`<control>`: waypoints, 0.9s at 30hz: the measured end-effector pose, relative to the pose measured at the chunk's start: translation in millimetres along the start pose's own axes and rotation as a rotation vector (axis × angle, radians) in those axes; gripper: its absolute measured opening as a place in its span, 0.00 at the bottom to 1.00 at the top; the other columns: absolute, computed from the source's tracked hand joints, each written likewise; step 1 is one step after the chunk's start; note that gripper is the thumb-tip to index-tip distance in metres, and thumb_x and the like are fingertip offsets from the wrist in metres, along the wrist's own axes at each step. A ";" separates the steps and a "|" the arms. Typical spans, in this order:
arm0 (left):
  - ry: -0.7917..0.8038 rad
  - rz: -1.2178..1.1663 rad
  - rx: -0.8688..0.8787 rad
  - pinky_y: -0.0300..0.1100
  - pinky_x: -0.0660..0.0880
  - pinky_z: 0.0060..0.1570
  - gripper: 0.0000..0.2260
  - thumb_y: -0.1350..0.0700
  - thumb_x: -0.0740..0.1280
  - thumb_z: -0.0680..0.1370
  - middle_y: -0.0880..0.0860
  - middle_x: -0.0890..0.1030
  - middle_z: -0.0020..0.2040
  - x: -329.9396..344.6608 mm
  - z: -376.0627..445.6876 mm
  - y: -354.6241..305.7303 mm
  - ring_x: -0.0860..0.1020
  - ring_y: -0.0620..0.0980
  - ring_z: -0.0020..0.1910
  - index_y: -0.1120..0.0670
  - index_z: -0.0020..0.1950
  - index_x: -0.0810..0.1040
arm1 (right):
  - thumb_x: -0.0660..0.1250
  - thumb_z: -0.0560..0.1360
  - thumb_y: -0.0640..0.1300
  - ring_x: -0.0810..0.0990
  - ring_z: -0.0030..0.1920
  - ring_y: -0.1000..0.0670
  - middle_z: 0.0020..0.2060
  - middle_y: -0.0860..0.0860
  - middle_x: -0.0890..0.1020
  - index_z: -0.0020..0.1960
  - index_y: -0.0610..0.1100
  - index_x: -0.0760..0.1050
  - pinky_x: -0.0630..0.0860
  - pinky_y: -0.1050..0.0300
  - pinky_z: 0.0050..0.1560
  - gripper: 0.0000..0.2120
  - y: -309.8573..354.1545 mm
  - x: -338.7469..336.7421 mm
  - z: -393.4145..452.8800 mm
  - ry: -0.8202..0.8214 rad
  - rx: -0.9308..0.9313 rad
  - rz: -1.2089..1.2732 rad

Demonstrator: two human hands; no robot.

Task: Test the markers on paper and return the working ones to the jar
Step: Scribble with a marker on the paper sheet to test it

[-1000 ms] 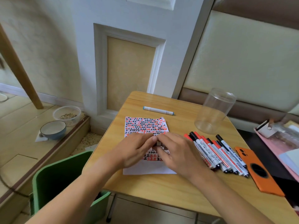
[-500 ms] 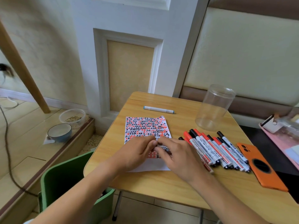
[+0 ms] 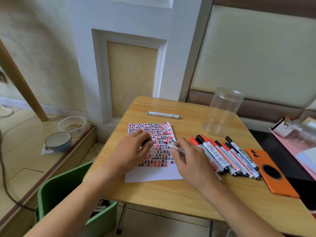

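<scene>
Honey-coloured wood-grain laminate covers the small folding table (image 3: 153,194), its corners rounded and its near edge running just above a green plastic chair (image 3: 68,194). On it lies a flat white sheet of paper (image 3: 153,175), its upper part packed with rows of red and black test marks, its bottom strip bare. The left hand (image 3: 131,153) rests on the sheet with fingers curled round a small black cap (image 3: 145,142). The right hand (image 3: 189,161) pinches a white-barrelled marker (image 3: 177,149), its dark tip touching the paper among the marks. Just beside that hand a row of slim cylindrical markers (image 3: 227,154) with red and black caps lies side by side, angled toward an orange phone case (image 3: 271,173) with a smooth matte back near the table's right edge. A clear plastic jar (image 3: 222,112), round and upright with an open threaded mouth, stands behind the markers, apart from them. A white double-ended pen with blue tips (image 3: 163,115) lies beyond the paper. Bare tabletop stretches between the paper and the jar, and along the near edge.
</scene>
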State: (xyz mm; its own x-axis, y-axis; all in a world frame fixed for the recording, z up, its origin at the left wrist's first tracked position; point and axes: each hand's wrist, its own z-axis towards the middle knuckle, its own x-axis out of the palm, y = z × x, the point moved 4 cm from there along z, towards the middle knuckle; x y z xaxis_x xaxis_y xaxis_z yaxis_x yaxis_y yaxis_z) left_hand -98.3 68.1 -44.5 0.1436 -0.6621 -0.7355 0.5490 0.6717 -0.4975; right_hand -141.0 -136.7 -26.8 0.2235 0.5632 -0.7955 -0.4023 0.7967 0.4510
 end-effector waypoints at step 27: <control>0.251 0.297 -0.153 0.53 0.46 0.78 0.40 0.21 0.47 0.71 0.44 0.59 0.81 18.4 -10.4 27.0 0.49 0.45 0.82 0.38 0.79 0.62 | 0.67 0.82 0.43 0.82 0.32 0.43 0.36 0.44 0.82 0.50 0.45 0.78 0.71 0.58 0.25 0.03 -3.4 22.4 -1.0 0.116 0.397 0.933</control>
State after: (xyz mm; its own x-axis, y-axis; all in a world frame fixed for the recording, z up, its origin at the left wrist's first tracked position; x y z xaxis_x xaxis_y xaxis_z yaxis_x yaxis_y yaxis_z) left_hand -89.5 77.6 -76.3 0.0612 -0.3434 -0.9372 0.3830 0.8752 -0.2956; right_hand -135.5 -127.1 -46.6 -0.1242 0.9888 -0.0827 -0.0438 0.0778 0.9960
